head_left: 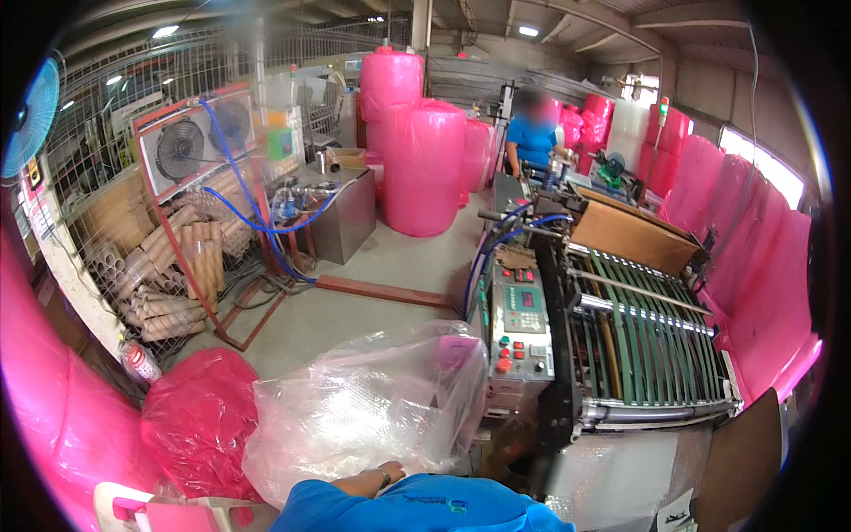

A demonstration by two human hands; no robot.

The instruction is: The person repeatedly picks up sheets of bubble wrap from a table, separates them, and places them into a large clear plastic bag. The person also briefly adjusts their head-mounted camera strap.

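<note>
My left hand [392, 471], with a band on its wrist, is at the near edge of a large clear plastic bag [355, 417]. Bubble wrap seems to show through the bag's film. The hand touches or lies just over the bag; its fingers are too small and partly hidden to show whether they grip. My blue sleeve covers the lower middle. My right hand is out of sight. Left of the clear bag stands a stuffed red plastic bag [202, 421].
On the right is a machine with green belts [651, 328] and a control panel [523, 310]. Pink wrapped rolls [424, 168] stand ahead. Cardboard tubes [168, 275] lie left, near a fan frame [182, 146]. A red floor bar [386, 291] crosses the floor. A co-worker [530, 142] stands beyond the machine.
</note>
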